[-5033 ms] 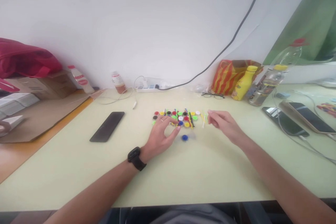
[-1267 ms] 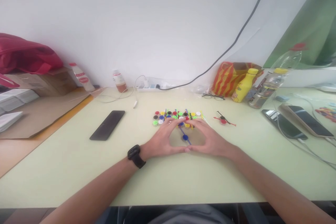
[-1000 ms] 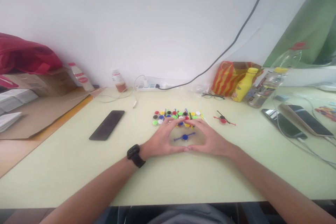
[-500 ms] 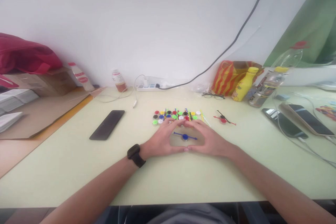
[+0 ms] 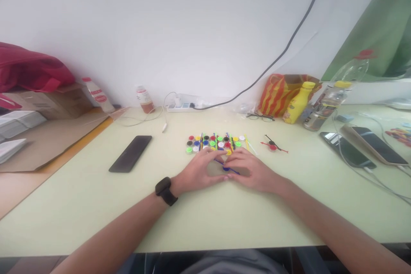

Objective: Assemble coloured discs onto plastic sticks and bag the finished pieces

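My left hand (image 5: 197, 171) curves around the left side of a blue arrow spinner (image 5: 226, 169) on the table, thumb and fingers apart, holding nothing. From the right, my right hand (image 5: 255, 171) reaches in with a bent finger over the spinner's hub. That finger seems to touch it, and it partly hides the arrow. My two thumbs meet, or nearly meet, in front of the spinner. Just beyond my fingers lie rows of small coloured discs (image 5: 212, 143) and thin coloured arrows. To the right sits a red and black spinner (image 5: 272, 145).
A black phone (image 5: 130, 154) lies on the left, and two more phones (image 5: 348, 150) with cables on the right. Along the wall stand a power strip (image 5: 183, 108), glasses (image 5: 260, 117), a striped bag (image 5: 272, 96), a yellow bottle (image 5: 298, 102) and clear bottles (image 5: 330, 102).
A finger of my right hand has come inward over the blue spinner's hub. The blue arrow has turned slightly clockwise and lies more steeply tilted. My left hand has barely moved.
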Demonstrator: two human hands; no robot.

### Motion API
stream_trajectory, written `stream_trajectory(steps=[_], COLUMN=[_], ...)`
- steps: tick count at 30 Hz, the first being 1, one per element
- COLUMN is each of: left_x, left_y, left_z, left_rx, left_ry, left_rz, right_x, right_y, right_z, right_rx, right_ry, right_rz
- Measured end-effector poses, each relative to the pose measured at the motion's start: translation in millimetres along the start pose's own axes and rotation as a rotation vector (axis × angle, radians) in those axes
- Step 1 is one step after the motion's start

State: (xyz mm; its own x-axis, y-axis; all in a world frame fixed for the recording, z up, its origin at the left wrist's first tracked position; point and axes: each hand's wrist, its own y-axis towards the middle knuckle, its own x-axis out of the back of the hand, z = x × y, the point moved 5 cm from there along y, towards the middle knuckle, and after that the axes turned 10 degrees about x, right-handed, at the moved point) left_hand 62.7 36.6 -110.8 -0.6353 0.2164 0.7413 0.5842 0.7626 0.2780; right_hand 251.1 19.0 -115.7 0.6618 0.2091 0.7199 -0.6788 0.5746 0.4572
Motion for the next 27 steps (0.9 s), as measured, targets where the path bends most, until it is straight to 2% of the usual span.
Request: stream_trajectory(steps=[4, 8, 15, 21, 27], left_x=[-3.6, -3.8, -2.8, -3.9, -4.6], left_y=[0.7, 0.5, 0.9, 0.4, 0.7], left_z=[5.3, 4.6, 4.4, 6.1, 8.0], left_rx=[0.022, 0.027, 0.078, 0.097, 0.102], left_ry=[-0.012, -0.039, -0.054, -0.032, -0.028], left_rz=[0.008, 0.028, 0.051, 0.045, 0.033], right_x=[-1.2, 4.8, 36.7, 74.1, 94.8], right_y=[2.1, -0.1, -15.0, -37.4, -60.0], right_z=[1.0, -0.9, -5.2, -27.0, -59.5], right_rx=[0.029, -0.035, -0.252, -0.401, -0.650], right_ry=[0.016, -0.022, -0.060, -0.238, -0.399], right_rz=[-0.008, -0.013, 0.217, 0.215, 0.175])
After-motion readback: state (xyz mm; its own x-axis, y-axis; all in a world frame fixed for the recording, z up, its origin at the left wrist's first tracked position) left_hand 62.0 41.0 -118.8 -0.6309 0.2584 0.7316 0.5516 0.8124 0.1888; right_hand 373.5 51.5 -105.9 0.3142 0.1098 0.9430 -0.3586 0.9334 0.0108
